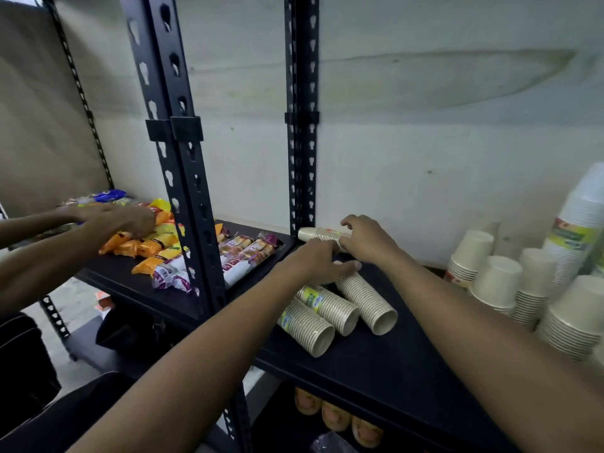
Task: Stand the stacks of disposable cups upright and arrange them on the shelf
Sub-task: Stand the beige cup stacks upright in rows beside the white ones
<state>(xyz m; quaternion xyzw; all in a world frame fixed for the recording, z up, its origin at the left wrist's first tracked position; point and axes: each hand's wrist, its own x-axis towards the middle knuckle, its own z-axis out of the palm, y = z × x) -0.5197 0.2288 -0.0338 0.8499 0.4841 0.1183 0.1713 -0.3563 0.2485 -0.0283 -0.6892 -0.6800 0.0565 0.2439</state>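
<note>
Three stacks of beige paper cups lie on their sides on the black shelf (392,371): one at the left (309,325), one in the middle (330,305), one on the right (367,300), mouths toward me. A further stack (318,234) lies sideways at the back by the post. My right hand (366,240) is closed around that back stack. My left hand (322,261) reaches in just below it, fingers curled over the far ends of the lying stacks; whether it grips one is hidden.
Upright stacks of cups (496,282) and a tall white stack (578,230) fill the shelf's right end. Black slotted posts (302,125) (176,142) divide the units. Another person's hands (127,219) handle snack packets (153,246) on the left shelf. Jars (335,416) sit below.
</note>
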